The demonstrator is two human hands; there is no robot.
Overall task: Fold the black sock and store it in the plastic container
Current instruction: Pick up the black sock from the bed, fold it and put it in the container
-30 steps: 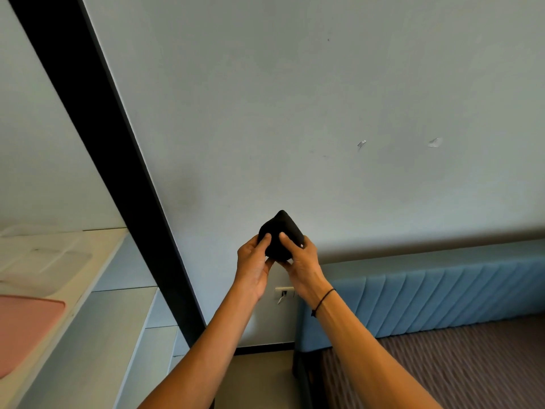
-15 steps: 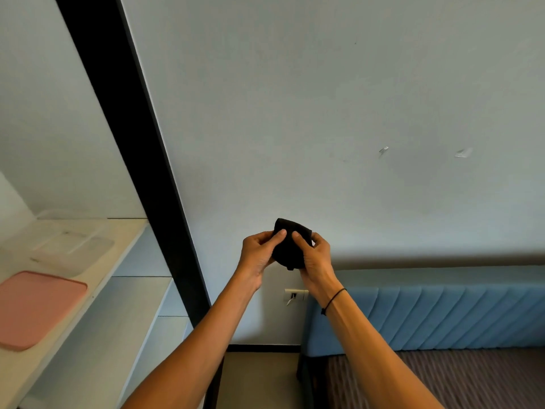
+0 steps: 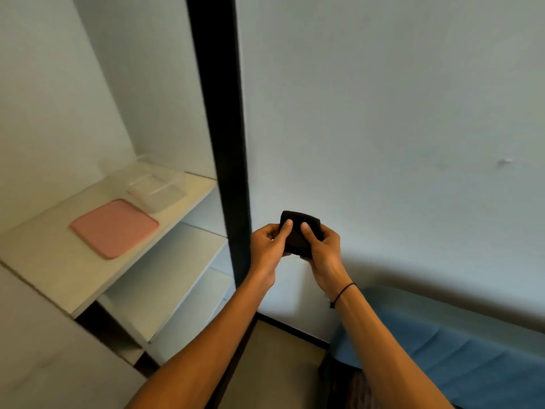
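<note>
The black sock [image 3: 298, 235] is bunched into a small folded bundle, held in mid-air in front of the wall. My left hand [image 3: 267, 246] grips its left side with the thumb on top, and my right hand [image 3: 323, 250] grips its right side the same way. The clear plastic container [image 3: 156, 188] stands open on the top white shelf at the left, well apart from both hands. Its inside looks bare.
A pink lid [image 3: 113, 227] lies flat on the same shelf [image 3: 59, 258], just in front of the container. A black upright post [image 3: 227, 160] stands between the shelves and my hands. Lower white shelves [image 3: 165, 278] sit below. A blue padded headboard [image 3: 460, 346] is at bottom right.
The view has swung left and down, bringing the shelf, container and pink lid further into sight. Both hands keep hold of the sock, now pressed into a flatter bundle.
</note>
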